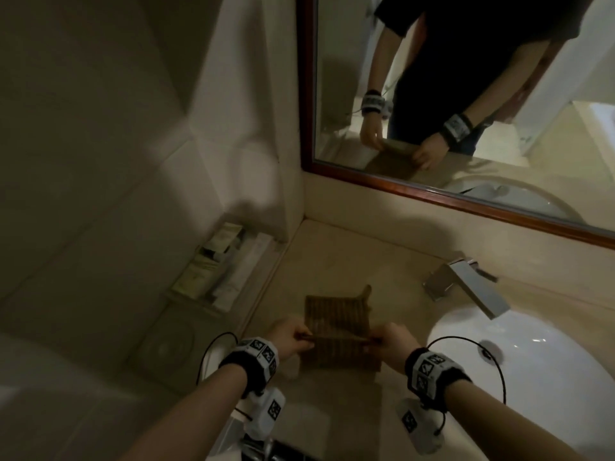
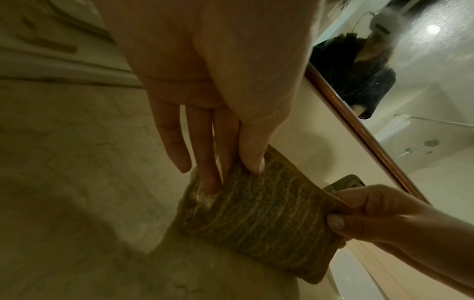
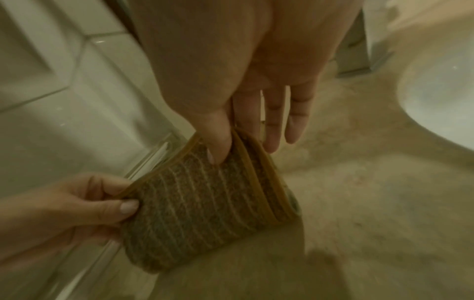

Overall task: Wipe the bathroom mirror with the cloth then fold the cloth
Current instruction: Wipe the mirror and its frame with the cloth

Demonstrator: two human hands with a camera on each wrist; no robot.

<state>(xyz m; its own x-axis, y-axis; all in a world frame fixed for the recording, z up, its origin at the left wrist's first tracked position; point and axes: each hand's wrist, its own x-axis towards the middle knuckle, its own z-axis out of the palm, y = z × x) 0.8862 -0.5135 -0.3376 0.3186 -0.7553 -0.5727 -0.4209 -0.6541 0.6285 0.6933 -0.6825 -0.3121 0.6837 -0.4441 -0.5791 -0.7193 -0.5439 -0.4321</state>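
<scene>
While both hands pinch its raised near edge, the brown ribbed cloth with a tan hem (image 1: 336, 324) lies on the beige stone counter (image 1: 382, 257), left of the white oval basin (image 1: 545, 361). That lifted edge runs left to right between the hands; the rest stretches away toward the wood-framed mirror (image 1: 432, 197), one far corner curled up. The left hand (image 1: 288, 336) grips the left corner between thumb and fingers, and the right hand (image 1: 392, 337) grips the right corner likewise. The fingertips are buried in the fold. The chrome tap (image 1: 466, 281) is blurred, and the packets on the wall ledge (image 1: 213, 267) are too dim to read.
</scene>
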